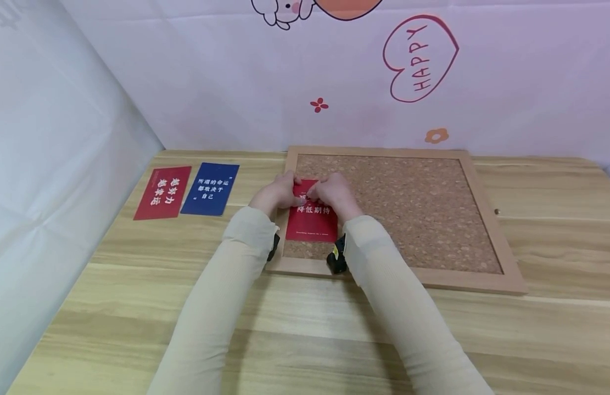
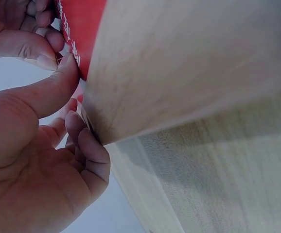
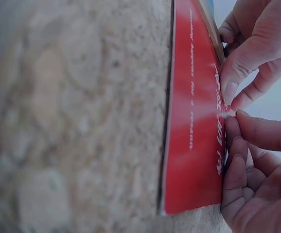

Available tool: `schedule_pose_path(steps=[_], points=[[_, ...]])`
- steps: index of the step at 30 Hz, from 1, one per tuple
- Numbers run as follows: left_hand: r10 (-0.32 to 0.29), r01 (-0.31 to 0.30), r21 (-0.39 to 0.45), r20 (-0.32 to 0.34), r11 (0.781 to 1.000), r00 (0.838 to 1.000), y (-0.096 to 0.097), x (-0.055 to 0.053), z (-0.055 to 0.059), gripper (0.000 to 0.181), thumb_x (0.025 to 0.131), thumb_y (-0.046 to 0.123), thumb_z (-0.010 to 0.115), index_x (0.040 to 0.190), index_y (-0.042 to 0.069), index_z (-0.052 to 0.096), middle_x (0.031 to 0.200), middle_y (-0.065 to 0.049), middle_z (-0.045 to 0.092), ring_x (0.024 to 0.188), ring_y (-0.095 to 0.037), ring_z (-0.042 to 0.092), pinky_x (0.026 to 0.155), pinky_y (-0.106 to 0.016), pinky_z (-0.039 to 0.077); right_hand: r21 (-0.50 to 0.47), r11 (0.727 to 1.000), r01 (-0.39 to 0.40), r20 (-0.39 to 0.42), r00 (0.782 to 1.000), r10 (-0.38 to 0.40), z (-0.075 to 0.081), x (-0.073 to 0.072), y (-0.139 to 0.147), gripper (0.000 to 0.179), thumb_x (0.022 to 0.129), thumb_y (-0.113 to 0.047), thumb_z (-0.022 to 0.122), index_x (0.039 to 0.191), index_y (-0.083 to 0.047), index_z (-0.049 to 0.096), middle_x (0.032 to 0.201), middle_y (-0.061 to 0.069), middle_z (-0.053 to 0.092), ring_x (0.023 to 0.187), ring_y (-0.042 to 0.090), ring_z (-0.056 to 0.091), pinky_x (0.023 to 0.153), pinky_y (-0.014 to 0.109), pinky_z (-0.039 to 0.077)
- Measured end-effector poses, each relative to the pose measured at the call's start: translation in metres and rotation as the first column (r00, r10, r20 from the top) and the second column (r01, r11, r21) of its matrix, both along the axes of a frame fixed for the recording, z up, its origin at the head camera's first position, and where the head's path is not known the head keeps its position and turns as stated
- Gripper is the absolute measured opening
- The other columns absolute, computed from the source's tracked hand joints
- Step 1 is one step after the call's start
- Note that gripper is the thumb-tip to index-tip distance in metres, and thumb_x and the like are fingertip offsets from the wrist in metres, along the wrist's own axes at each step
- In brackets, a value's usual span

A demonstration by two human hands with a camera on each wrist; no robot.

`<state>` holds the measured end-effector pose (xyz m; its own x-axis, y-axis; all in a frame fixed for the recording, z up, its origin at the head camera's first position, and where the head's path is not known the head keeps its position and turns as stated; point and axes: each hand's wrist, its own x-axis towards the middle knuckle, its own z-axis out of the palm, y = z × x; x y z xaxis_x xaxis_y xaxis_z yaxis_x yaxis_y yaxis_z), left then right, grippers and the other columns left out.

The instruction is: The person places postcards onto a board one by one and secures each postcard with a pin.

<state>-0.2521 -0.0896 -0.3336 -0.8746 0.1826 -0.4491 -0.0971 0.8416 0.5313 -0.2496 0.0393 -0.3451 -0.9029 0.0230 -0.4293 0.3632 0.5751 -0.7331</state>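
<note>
A red card (image 1: 312, 222) with white writing lies along the left side of a framed cork board (image 1: 413, 208). Over its upper part, my right hand (image 1: 334, 192) pinches a tiny clear piece (image 3: 230, 113) between thumb and finger; its kind is too small to make out. Facing it, my left hand (image 1: 278, 192) rests at the card's upper left edge. In the left wrist view its thumb (image 2: 62, 80) is laid on the card, with the other fingers (image 2: 94, 155) curled beside the frame's edge. The two hands' fingertips nearly meet above the card.
Another red card (image 1: 162, 193) and a blue card (image 1: 211, 189) lie on the wooden table (image 1: 151, 307) left of the board. A small round metallic thing (image 1: 497, 212) sits just right of the frame. A printed white cloth (image 1: 225, 77) hangs behind.
</note>
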Motion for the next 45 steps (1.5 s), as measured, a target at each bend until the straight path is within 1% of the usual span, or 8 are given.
schedule_pose_path(steps=[9,16,20,24,29,33,37,45], points=[[0.004,-0.004,-0.002,0.002,1.000,1.000,-0.0014,0.0001,-0.0006,0.048,0.094,0.020,0.060,0.134,0.008,0.036,0.139,-0.018,0.035,0.128,-0.030,0.038,0.110,-0.043,0.035,0.026,1.000,-0.009,0.003,1.000,0.009,0.0009,-0.0004,-0.0020,0.020,0.090,-0.018,0.062,0.105,-0.008,0.073,0.099,0.007,0.064,0.084,0.017,0.052,0.070,0.028,0.043],[-0.018,0.018,-0.007,-0.007,1.000,1.000,-0.0019,-0.0003,-0.0012,0.049,0.094,0.020,0.059,0.135,0.007,0.036,0.141,-0.019,0.033,0.130,-0.030,0.036,0.112,-0.043,0.033,0.058,0.998,-0.016,-0.008,1.000,0.016,0.0024,0.0002,-0.0026,0.018,0.089,-0.018,0.064,0.100,-0.007,0.073,0.081,0.003,0.057,0.077,0.016,0.050,0.063,0.026,0.041],[-0.013,0.013,-0.007,-0.005,1.000,1.000,-0.0012,-0.0002,-0.0007,0.049,0.094,0.020,0.059,0.135,0.007,0.036,0.143,-0.019,0.033,0.131,-0.030,0.036,0.112,-0.043,0.033,0.063,0.998,-0.020,-0.018,1.000,0.021,0.0025,0.0000,-0.0023,0.016,0.088,-0.018,0.064,0.095,-0.006,0.072,0.078,0.002,0.055,0.075,0.015,0.050,0.061,0.025,0.040],[-0.009,0.009,-0.001,-0.006,1.000,1.000,-0.0010,0.0002,-0.0005,0.049,0.094,0.019,0.059,0.136,0.007,0.036,0.144,-0.020,0.032,0.132,-0.031,0.035,0.113,-0.043,0.032,0.058,0.998,-0.020,-0.023,0.999,0.021,0.0023,0.0006,-0.0027,0.013,0.088,-0.017,0.064,0.087,-0.005,0.068,0.078,0.004,0.055,0.074,0.017,0.050,0.060,0.025,0.040],[-0.010,0.010,-0.004,-0.012,1.000,1.000,-0.0004,0.0013,-0.0004,0.048,0.094,0.019,0.059,0.135,0.006,0.036,0.142,-0.020,0.033,0.130,-0.031,0.037,0.112,-0.042,0.033,0.055,0.998,-0.027,-0.022,0.999,0.028,0.0025,0.0012,-0.0020,0.013,0.088,-0.016,0.063,0.088,-0.004,0.068,0.086,0.006,0.058,0.077,0.018,0.051,0.062,0.026,0.042],[-0.017,0.017,-0.018,-0.020,1.000,1.000,0.0006,0.0023,0.0003,0.048,0.094,0.019,0.059,0.135,0.006,0.037,0.141,-0.020,0.034,0.128,-0.030,0.038,0.110,-0.041,0.035,0.066,0.997,-0.041,-0.033,0.998,0.044,0.0014,0.0004,-0.0016,0.012,0.088,-0.016,0.063,0.082,-0.005,0.064,0.082,0.006,0.057,0.073,0.017,0.050,0.059,0.025,0.041],[-0.022,0.021,-0.018,-0.023,1.000,0.999,0.0010,0.0032,0.0012,0.047,0.095,0.018,0.058,0.134,0.005,0.037,0.140,-0.020,0.033,0.127,-0.030,0.037,0.109,-0.040,0.036,0.076,0.996,-0.052,-0.042,0.998,0.055,0.0009,-0.0001,-0.0021,0.016,0.087,-0.015,0.062,0.074,-0.007,0.058,0.076,0.004,0.055,0.070,0.016,0.048,0.057,0.025,0.040],[-0.028,0.028,-0.026,-0.027,0.999,0.999,0.0009,0.0027,0.0007,0.047,0.095,0.018,0.058,0.134,0.005,0.037,0.139,-0.020,0.034,0.127,-0.030,0.037,0.108,-0.040,0.036,0.068,0.997,-0.047,-0.024,0.999,0.049,0.0020,0.0008,-0.0028,0.019,0.089,-0.015,0.062,0.073,-0.007,0.057,0.077,0.005,0.054,0.071,0.017,0.049,0.059,0.026,0.041]])
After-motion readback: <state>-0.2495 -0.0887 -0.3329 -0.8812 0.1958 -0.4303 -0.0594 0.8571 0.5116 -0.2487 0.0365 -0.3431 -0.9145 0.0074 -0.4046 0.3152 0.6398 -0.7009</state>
